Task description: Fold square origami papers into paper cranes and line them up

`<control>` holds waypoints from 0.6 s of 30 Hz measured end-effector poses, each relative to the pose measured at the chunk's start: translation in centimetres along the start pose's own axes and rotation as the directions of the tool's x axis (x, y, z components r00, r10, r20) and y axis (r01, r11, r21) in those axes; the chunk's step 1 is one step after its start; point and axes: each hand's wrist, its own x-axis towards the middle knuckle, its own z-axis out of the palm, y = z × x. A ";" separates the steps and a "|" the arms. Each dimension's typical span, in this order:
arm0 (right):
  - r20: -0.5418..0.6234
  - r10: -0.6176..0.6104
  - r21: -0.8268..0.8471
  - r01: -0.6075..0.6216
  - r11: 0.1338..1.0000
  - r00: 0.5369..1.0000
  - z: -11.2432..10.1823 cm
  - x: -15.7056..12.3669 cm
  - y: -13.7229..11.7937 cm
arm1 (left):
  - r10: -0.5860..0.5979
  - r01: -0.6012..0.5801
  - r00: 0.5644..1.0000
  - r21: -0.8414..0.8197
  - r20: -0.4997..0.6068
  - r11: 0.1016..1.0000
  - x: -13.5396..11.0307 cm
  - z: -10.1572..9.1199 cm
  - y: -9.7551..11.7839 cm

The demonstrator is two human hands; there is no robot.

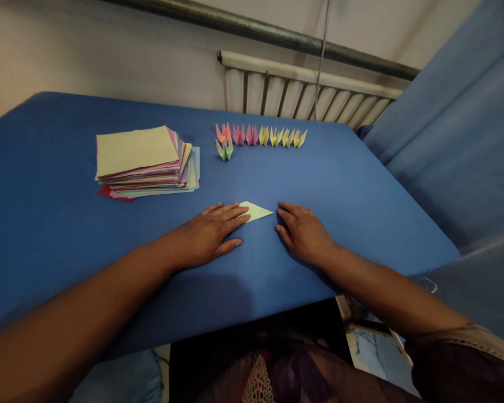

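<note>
A pale yellow-green sheet of origami paper (256,212), folded to a pointed shape, lies flat on the blue table. My left hand (214,230) rests palm down with fingers stretched over the paper's left part, which they hide. To the right of the paper's tip, my right hand (301,230) lies on the table with fingers apart, close to the tip but not holding it. Beyond the hands stands a row of folded paper cranes in orange, pink and yellow (276,137), with a green crane (224,150) in front of the orange one.
A thick stack of coloured paper (136,154) sits at the back left of the blue table (361,190). Behind the table are a radiator (294,84) and a pipe (235,25) along the wall. A blue curtain (457,117) hangs at the right.
</note>
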 end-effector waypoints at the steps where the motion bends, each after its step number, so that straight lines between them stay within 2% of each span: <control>1: -0.009 0.011 -0.005 -0.011 1.000 1.000 -0.1 0.2 0.1 | 0.006 -0.006 1.000 0.002 -0.006 1.000 0.0 0.1 -0.1; 6: -0.016 -0.018 -0.044 0.017 0.999 1.000 -0.4 1.3 0.0 | 0.021 -0.021 0.999 -0.007 -0.028 1.000 -0.1 0.5 -0.4; 11: 0.074 -0.111 -0.057 0.116 0.992 0.991 -0.1 1.1 -0.9 | 0.026 -0.027 0.999 -0.007 -0.034 1.000 -0.1 0.6 -0.4; 18: 0.073 -0.086 -0.035 0.089 0.995 0.994 -0.2 -0.1 -0.8 | 0.024 -0.025 0.998 -0.028 -0.053 0.999 -0.2 0.7 -0.4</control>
